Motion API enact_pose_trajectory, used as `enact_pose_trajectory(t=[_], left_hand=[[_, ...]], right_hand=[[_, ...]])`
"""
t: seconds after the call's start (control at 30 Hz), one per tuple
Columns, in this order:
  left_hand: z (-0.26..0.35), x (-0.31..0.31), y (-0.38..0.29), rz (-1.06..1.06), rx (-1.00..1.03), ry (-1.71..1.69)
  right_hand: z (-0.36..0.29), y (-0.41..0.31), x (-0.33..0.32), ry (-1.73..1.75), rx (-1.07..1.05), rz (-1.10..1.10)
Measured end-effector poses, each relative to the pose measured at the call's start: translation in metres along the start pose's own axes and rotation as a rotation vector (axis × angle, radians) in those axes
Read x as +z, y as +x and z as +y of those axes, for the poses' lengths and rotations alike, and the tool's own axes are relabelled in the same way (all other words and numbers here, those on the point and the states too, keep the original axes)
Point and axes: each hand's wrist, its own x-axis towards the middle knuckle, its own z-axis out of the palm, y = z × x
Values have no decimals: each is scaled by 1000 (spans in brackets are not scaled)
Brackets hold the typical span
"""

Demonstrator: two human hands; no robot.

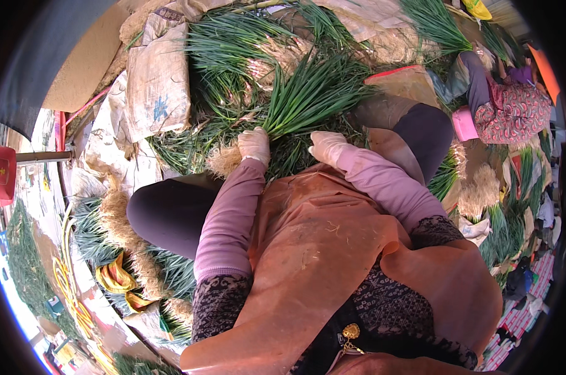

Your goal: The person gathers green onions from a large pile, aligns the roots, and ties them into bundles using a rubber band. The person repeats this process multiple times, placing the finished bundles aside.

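A bunch of green onions is gripped near its base by my gloved left hand. Its green leaves fan up and to the right, while a tuft of pale roots shows to the left of that hand. My right hand, also gloved, is curled just below the leaves, apart from my left; whether anything is inside its fingers is hidden. Loose green leaves lie beneath both hands. Beyond them rests a larger pile of green onions, roots towards the right.
A folded woven sack lies at upper left. Rooted bundles of green onions line the left, beside a coiled yellow hose. On the right, another person sits by a pink stool. My orange apron covers my lap.
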Motion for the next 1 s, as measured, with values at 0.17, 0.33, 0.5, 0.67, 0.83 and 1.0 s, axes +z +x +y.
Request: enact_pose_trajectory(t=[0.17,0.33,0.5,0.67,0.83,1.0], left_hand=[[4,-2,-2,84,-45,-138],[5,-6,1,13,-247,-325],[-5,4,12,-102,-118,-242],[-13,-34,21,-83,201,31],[-30,-119,65,-497,218,-56],[-60,-177,91,-490,1643,-548]], right_hand=[[-29,48,38,-111,-23,335],[-44,84,41,756,59,-10],[-44,37,37,1186,-361,-278],[-36,-3,2,702,-375,-508],[-7,-26,-23,39,-63,264],[-12,-52,-42,-311,-290,813]])
